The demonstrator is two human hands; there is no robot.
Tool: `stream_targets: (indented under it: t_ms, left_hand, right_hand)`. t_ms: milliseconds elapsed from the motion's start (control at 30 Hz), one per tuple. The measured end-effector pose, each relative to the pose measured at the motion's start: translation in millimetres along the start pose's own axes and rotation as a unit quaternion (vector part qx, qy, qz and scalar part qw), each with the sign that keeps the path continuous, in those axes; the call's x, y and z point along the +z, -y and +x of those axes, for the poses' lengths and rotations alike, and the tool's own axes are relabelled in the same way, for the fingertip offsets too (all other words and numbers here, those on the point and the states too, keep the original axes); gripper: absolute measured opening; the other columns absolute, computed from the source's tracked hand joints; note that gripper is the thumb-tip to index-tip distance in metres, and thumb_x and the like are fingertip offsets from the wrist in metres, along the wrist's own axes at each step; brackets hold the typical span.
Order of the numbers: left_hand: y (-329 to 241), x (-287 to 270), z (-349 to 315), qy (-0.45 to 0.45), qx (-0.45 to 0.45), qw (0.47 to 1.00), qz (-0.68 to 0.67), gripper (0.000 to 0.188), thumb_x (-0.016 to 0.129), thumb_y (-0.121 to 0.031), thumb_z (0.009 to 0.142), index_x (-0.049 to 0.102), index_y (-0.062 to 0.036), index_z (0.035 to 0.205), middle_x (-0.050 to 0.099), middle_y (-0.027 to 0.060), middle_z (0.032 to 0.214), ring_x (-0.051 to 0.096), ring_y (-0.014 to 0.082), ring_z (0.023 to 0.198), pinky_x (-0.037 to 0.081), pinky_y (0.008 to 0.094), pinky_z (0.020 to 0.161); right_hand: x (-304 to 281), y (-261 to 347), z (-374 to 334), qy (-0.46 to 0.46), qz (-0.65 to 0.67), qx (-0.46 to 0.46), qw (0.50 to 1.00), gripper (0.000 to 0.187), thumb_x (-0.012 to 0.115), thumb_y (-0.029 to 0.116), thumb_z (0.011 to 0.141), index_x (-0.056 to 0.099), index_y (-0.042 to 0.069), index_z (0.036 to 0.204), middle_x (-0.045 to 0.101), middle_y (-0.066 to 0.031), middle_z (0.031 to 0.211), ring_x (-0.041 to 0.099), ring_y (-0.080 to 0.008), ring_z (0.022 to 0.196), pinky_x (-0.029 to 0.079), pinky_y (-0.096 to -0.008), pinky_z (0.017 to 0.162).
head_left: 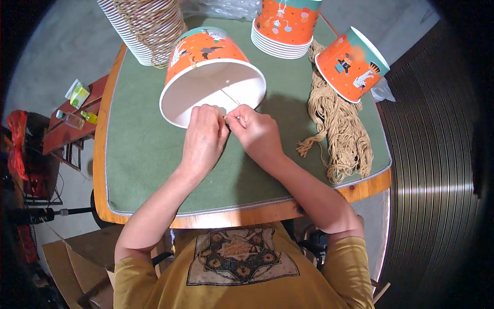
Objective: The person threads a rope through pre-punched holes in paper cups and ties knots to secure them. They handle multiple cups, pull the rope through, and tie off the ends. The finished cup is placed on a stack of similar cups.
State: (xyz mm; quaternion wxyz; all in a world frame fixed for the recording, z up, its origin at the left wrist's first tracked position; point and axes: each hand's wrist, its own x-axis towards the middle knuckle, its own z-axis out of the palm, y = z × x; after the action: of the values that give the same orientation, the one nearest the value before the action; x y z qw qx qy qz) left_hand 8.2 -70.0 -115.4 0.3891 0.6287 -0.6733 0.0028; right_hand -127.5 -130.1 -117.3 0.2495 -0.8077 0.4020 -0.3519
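A paper bucket (pixel 205 54), orange and teal outside with small printed figures, lies tilted on the table with its white mouth toward me. A thin cord (pixel 230 96) shows against its white inside and runs down to my fingers. At the near rim my left hand (pixel 202 139) is closed in a pinch on the cord. Touching it, my right hand (pixel 258 136) has thumb and forefinger pinched on the cord too. The exact spot between the fingertips is mostly hidden.
A bundle of tan cords (pixel 342 139) lies to the right, a second bucket (pixel 352 66) resting over its far end. Nested buckets (pixel 285 28) stand at the back. A tall cord-strung stack (pixel 149 31) is far left. The table's wooden edge (pixel 236 219) is near me.
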Motion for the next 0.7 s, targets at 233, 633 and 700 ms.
stream_targets:
  t_ms: [233, 633, 700]
  left_hand:
    - [-1.9, 2.4, 0.2, -0.027, -0.046, 0.998, -0.046, 0.022, 0.064, 0.005, 0.078, 0.045, 0.0008, 0.089, 0.05, 0.017, 0.085, 0.051, 0.0355, 0.083, 0.044, 0.0457, 0.073]
    - [-4.6, -5.4, 4.2, 0.002, 0.034, 0.999, -0.009, 0.028, 0.065, 0.004, 0.077, 0.056, -0.0012, 0.103, 0.052, 0.0141, 0.091, 0.051, 0.0328, 0.087, 0.046, 0.0439, 0.076]
    - [-2.5, -5.3, 4.3, -0.008, 0.038, 0.999, -0.003, 0.025, 0.065, 0.002, 0.077, 0.057, -0.0015, 0.101, 0.052, 0.0136, 0.091, 0.051, 0.0327, 0.088, 0.046, 0.0439, 0.077]
  right_hand:
    - [3.9, -0.6, -1.4, -0.038, 0.001, -0.031, 0.999, 0.015, 0.067, 0.021, 0.086, 0.062, 0.007, 0.089, 0.059, -0.0145, 0.061, 0.062, -0.0317, 0.056, 0.047, -0.0412, 0.052]
    - [7.4, -3.1, -1.6, -0.043, -0.061, -0.052, 0.996, 0.015, 0.068, 0.021, 0.086, 0.061, 0.008, 0.088, 0.065, -0.0149, 0.068, 0.065, -0.034, 0.061, 0.051, -0.0435, 0.055]
    - [7.9, -3.9, -1.1, -0.041, -0.065, -0.053, 0.996, 0.014, 0.068, 0.021, 0.086, 0.061, 0.008, 0.088, 0.065, -0.0149, 0.068, 0.065, -0.0338, 0.061, 0.051, -0.0433, 0.055]
